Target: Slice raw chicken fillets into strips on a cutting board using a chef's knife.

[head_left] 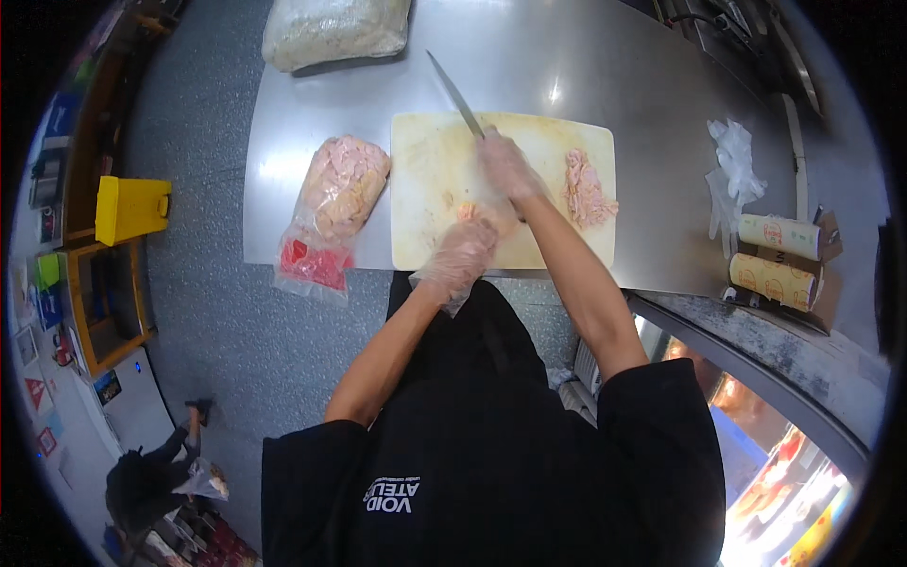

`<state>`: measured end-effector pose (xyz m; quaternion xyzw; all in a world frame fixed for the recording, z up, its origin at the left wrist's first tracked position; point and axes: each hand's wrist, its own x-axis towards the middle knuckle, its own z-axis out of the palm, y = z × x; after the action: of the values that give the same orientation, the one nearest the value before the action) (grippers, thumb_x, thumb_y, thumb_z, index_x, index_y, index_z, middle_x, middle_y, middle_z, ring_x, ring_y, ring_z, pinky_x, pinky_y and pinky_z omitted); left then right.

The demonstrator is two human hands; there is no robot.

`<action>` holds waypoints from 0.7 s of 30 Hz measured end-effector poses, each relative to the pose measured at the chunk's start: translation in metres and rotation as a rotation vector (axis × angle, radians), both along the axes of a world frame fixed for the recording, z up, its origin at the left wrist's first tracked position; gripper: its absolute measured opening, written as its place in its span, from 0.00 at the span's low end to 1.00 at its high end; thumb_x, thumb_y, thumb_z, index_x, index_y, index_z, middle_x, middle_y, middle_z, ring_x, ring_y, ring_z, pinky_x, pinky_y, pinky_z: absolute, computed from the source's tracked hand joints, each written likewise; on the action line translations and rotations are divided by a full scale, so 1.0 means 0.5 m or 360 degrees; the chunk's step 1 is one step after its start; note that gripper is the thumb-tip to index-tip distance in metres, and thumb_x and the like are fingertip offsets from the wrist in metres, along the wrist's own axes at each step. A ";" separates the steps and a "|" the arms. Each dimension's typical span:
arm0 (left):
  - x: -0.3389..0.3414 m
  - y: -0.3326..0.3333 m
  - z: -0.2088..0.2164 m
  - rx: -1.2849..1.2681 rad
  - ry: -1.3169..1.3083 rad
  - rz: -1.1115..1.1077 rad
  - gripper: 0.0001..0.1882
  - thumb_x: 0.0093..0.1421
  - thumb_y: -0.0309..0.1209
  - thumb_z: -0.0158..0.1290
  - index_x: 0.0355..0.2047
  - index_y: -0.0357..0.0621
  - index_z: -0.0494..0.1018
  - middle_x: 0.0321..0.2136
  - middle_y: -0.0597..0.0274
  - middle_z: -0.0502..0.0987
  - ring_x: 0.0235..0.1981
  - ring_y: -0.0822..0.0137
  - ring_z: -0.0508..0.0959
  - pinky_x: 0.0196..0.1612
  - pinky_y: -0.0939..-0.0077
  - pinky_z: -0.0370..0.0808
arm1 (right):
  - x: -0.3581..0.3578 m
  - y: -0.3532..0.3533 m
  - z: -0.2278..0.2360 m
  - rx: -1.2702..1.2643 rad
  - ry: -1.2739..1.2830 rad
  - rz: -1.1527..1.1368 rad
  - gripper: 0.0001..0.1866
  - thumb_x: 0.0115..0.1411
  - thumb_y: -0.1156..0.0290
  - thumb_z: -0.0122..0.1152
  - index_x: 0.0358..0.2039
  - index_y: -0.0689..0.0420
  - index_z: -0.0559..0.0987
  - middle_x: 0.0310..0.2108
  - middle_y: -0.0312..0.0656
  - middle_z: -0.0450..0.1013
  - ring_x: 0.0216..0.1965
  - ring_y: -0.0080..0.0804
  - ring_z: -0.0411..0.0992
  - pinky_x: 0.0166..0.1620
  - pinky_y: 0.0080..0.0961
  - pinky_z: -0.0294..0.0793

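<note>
My left hand [461, 253], in a clear plastic glove, is closed at the near middle of a white cutting board [421, 156]. Its curled fingers press on a small piece of raw chicken [469, 212]. Also gloved and slightly blurred, my right hand [508, 168] grips a knife [454, 91] just beyond it. The long blade points away and to the left, past the board's far edge. Cut raw chicken [586, 189] lies in a pile at the board's right. Left of the board rests a clear bag of raw chicken [345, 184], with a red patch at its near end.
The steel table [529, 57] carries a large wrapped pack [335, 30] at the far left. To the right lie crumpled plastic gloves [735, 161] and wrap rolls [777, 260] in a cardboard box. A yellow bin [132, 210] stands left; another person [151, 482] is at lower left.
</note>
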<state>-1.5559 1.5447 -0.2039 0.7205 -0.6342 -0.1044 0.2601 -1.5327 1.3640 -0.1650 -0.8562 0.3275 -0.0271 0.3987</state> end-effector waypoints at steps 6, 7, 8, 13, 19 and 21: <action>0.071 -0.038 0.069 -0.0220 0.0016 0.0649 0.11 0.50 0.26 0.51 0.36 0.37 0.71 0.29 0.47 0.76 0.33 0.50 0.77 0.38 0.60 0.74 | -0.302 0.075 0.041 0.0121 0.0615 -0.0096 0.16 0.66 0.60 0.39 0.44 0.60 0.67 0.30 0.66 0.73 0.36 0.65 0.72 0.40 0.55 0.69; 0.076 -0.049 0.046 0.0024 0.0219 0.0607 0.09 0.47 0.26 0.53 0.30 0.36 0.71 0.27 0.45 0.75 0.31 0.47 0.77 0.37 0.57 0.73 | -0.333 0.069 0.058 0.0161 0.0656 -0.0162 0.17 0.67 0.59 0.39 0.44 0.59 0.67 0.31 0.65 0.73 0.37 0.64 0.72 0.41 0.56 0.69; 0.074 -0.062 0.031 0.0270 0.0423 0.0536 0.08 0.44 0.26 0.55 0.25 0.36 0.71 0.24 0.43 0.75 0.29 0.44 0.77 0.37 0.54 0.72 | -0.354 0.055 0.061 0.0165 0.0653 -0.0176 0.17 0.67 0.59 0.39 0.44 0.59 0.67 0.31 0.65 0.73 0.37 0.64 0.72 0.41 0.56 0.69; 0.083 -0.094 0.062 0.0590 0.0245 0.0217 0.10 0.45 0.27 0.55 0.29 0.37 0.72 0.23 0.42 0.75 0.30 0.44 0.78 0.35 0.54 0.73 | -0.395 0.055 0.042 0.0030 0.0688 -0.0376 0.16 0.67 0.58 0.43 0.43 0.59 0.67 0.31 0.67 0.73 0.38 0.67 0.72 0.40 0.56 0.69; 0.079 -0.054 0.096 0.0190 0.0353 0.0451 0.16 0.49 0.36 0.58 0.33 0.37 0.73 0.26 0.42 0.77 0.32 0.46 0.78 0.35 0.55 0.74 | -0.427 0.062 0.031 0.0037 0.0476 -0.0420 0.18 0.66 0.57 0.41 0.41 0.62 0.67 0.31 0.67 0.73 0.38 0.66 0.72 0.42 0.56 0.70; 0.062 -0.045 0.101 0.0010 0.0311 0.0355 0.22 0.49 0.41 0.60 0.36 0.34 0.73 0.28 0.40 0.77 0.32 0.43 0.78 0.36 0.54 0.74 | -0.453 0.053 0.020 0.0040 0.0409 -0.0481 0.18 0.66 0.57 0.42 0.41 0.62 0.67 0.31 0.67 0.73 0.37 0.67 0.72 0.41 0.56 0.69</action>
<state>-1.5251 1.5224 -0.1535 0.7738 -0.5216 -0.1464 0.3282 -1.7592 1.3903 -0.1549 -0.7886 0.5009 0.0269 0.3557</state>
